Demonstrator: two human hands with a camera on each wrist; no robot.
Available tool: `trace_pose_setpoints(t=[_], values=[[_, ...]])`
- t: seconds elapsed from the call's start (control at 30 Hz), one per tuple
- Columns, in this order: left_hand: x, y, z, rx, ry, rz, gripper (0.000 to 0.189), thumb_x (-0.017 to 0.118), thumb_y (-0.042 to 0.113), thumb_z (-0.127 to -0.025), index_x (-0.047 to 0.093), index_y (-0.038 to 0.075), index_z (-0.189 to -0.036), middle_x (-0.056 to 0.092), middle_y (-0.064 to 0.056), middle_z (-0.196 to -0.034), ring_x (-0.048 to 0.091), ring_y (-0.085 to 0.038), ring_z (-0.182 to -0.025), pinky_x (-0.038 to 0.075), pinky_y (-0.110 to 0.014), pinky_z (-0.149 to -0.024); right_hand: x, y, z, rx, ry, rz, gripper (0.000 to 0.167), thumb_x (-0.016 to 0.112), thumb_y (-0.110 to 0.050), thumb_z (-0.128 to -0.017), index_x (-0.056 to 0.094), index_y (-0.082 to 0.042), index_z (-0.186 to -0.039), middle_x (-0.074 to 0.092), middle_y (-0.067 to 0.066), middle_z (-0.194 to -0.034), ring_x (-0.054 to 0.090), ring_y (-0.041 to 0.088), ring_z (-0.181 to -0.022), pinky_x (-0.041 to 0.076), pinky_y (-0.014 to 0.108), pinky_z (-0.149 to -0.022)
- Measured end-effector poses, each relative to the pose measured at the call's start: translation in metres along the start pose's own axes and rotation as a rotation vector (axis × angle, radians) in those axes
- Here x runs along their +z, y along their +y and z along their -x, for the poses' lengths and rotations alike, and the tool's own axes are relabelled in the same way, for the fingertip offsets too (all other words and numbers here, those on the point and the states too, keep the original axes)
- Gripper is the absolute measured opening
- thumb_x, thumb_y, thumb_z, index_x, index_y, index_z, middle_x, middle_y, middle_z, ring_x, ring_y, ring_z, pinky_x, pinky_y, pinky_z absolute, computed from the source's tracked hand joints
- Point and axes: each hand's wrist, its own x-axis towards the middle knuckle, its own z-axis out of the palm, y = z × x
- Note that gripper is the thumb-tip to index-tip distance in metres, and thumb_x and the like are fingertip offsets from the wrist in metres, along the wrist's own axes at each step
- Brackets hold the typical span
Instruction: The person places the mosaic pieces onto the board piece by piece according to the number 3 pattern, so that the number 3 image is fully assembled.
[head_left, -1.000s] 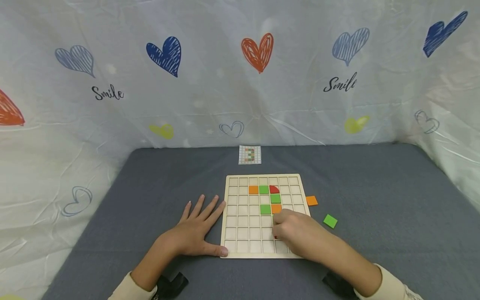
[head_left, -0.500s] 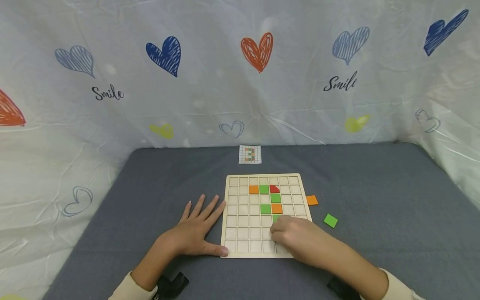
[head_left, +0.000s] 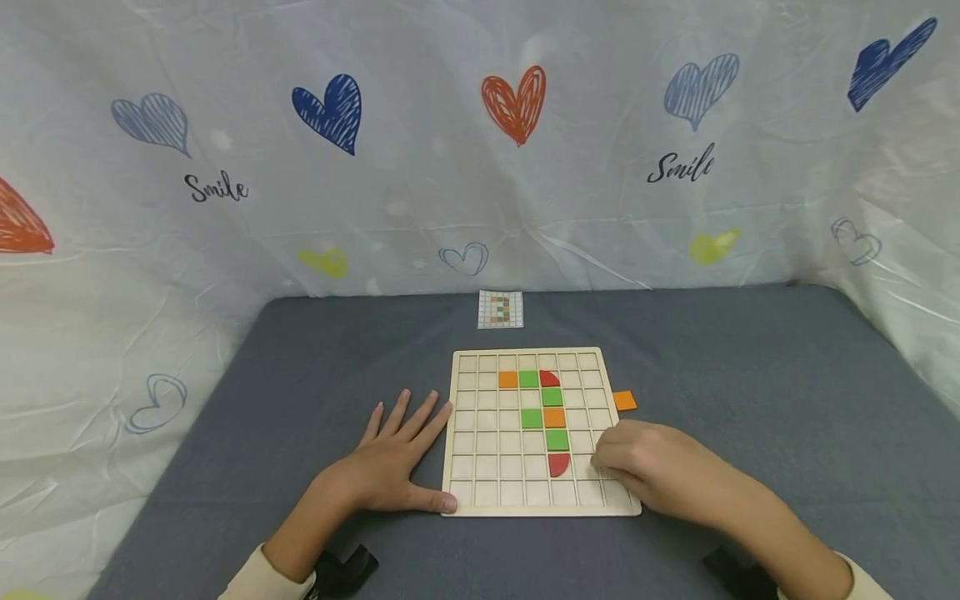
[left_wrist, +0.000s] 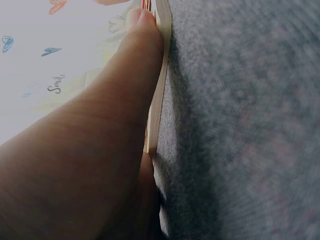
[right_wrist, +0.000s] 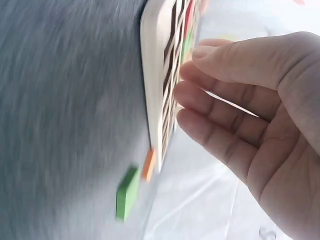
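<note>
My left hand (head_left: pixel 386 467) lies flat with fingers spread, thumb (left_wrist: pixel 140 45) touching the near left corner of the wooden grid board (head_left: pixel 487 490). My right hand (head_left: pixel 660 467) hovers at the board's right edge, fingers loosely bent, holding nothing in the right wrist view. Set in the grid are several square tiles, among them an orange tile (head_left: pixel 507 379), a green tile (head_left: pixel 528 379) and a lower green tile (head_left: pixel 557 439). A red quarter-round tile (head_left: pixel 558 464) ends the column; another red quarter-round tile (head_left: pixel 549 379) sits at its top.
Outside the board lie a loose orange tile (head_left: pixel 624 401), by its right edge, and a loose green tile (right_wrist: pixel 128 192), which my right hand hides in the head view. A small patterned card (head_left: pixel 500 310) lies at the back of the grey cloth table (head_left: pixel 360 350).
My right hand has moved right, away from the lower red quarter-round tile, uncovering it and the green tile above. It now covers the loose green tile. My left hand has stayed put.
</note>
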Motion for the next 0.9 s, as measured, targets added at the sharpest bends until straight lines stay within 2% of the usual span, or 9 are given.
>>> trace_pose_setpoints(t=[0.1, 0.2, 0.27, 0.33, 0.43, 0.6, 0.9], values=[[0.0, 0.0, 0.0, -0.002, 0.005, -0.004, 0.119, 0.06, 0.085, -0.074, 0.011, 0.025, -0.164, 0.003, -0.005, -0.168, -0.011, -0.038, -0.15, -0.008, -0.065, -0.113, -0.009, 0.007, 0.009, 0.085, -0.005, 0.046, 0.029, 0.079, 0.004, -0.078, 0.07, -0.022, -0.085, 0.057, -0.016, -0.085, 0.05, 0.001, -0.078, 0.047, 0.021, -0.067], [0.0, 0.0, 0.0, -0.002, 0.006, -0.006, 0.119, 0.06, 0.085, -0.074, 0.011, 0.025, -0.164, 0.003, -0.005, -0.168, -0.011, -0.038, -0.15, -0.008, -0.065, -0.113, -0.019, 0.013, 0.017, 0.236, -0.084, 0.09, 0.024, 0.085, -0.006, -0.078, 0.075, -0.018, -0.096, 0.063, -0.011, -0.096, 0.058, 0.008, -0.086, 0.053, 0.031, -0.071], [0.0, 0.0, 0.0, 0.0, 0.008, -0.006, 0.119, 0.06, 0.085, -0.074, 0.011, 0.025, -0.164, 0.003, -0.005, -0.168, -0.011, -0.038, -0.15, -0.008, -0.065, -0.113, -0.023, 0.017, 0.022, 0.326, -0.156, 0.105, 0.03, 0.088, -0.016, -0.077, 0.075, -0.015, -0.104, 0.064, -0.007, -0.101, 0.062, 0.013, -0.091, 0.054, 0.036, -0.073], [0.0, -0.001, 0.0, 0.003, 0.009, -0.004, 0.119, 0.06, 0.086, -0.074, 0.011, 0.025, -0.164, 0.003, -0.005, -0.168, -0.01, -0.038, -0.15, -0.007, -0.065, -0.113, -0.024, 0.021, 0.025, 0.374, -0.2, 0.113, 0.034, 0.089, -0.019, -0.076, 0.075, -0.013, -0.106, 0.064, -0.006, -0.103, 0.063, 0.016, -0.092, 0.054, 0.038, -0.074], [0.001, -0.001, 0.0, 0.008, 0.011, -0.002, 0.119, 0.06, 0.086, -0.074, 0.011, 0.025, -0.164, 0.002, -0.004, -0.168, -0.011, -0.038, -0.15, -0.007, -0.066, -0.113, -0.022, 0.027, 0.028, 0.378, -0.212, 0.11, 0.034, 0.09, -0.016, -0.074, 0.074, -0.013, -0.105, 0.063, -0.006, -0.101, 0.062, 0.014, -0.089, 0.054, 0.037, -0.072], [0.001, 0.0, 0.001, 0.012, 0.014, 0.001, 0.119, 0.06, 0.085, -0.074, 0.011, 0.025, -0.164, 0.002, -0.004, -0.168, -0.011, -0.038, -0.15, -0.006, -0.066, -0.113, -0.019, 0.033, 0.03, 0.347, -0.187, 0.086, 0.036, 0.09, -0.002, -0.07, 0.074, -0.014, -0.1, 0.058, -0.008, -0.093, 0.055, 0.007, -0.079, 0.05, 0.032, -0.064], [0.002, -0.001, 0.0, 0.012, 0.017, 0.0, 0.118, 0.06, 0.085, -0.074, 0.011, 0.025, -0.164, 0.003, -0.004, -0.168, -0.01, -0.038, -0.15, -0.007, -0.066, -0.113, -0.018, 0.036, 0.032, 0.311, -0.164, 0.052, 0.035, 0.086, 0.007, -0.07, 0.073, -0.015, -0.094, 0.058, -0.007, -0.092, 0.053, 0.008, -0.077, 0.049, 0.031, -0.062]])
